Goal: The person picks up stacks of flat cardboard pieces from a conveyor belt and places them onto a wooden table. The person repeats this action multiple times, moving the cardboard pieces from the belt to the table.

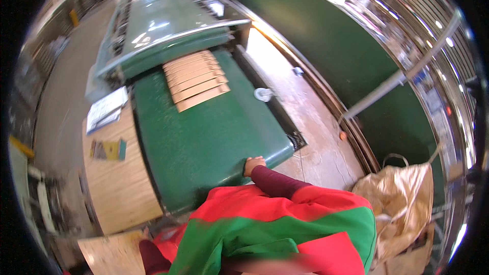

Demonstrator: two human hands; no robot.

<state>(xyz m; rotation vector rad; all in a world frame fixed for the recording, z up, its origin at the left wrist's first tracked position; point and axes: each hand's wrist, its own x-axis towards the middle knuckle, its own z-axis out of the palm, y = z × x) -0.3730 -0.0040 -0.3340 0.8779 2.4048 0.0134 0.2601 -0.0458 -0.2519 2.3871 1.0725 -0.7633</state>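
Observation:
My right hand [254, 165] rests on the near right end of a green conveyor belt [204, 140], its fingers on the belt surface and nothing seen in it. At the lower left, my left hand [145, 234] is beside the edge of a light wooden board [113, 253]. The sleeve and the board's edge hide most of that hand. Farther along the belt lies a row of overlapping flat brown cardboard pieces [196, 79], beyond the reach of both hands.
A wooden side table [119, 188] holds papers [107, 108] and a small yellowish card [108, 149]. On the belt's right rail sits a white tape roll [263, 94]. A green wall panel [326, 46], a slanted pole [377, 94] and a large tan sack [397, 198] stand right.

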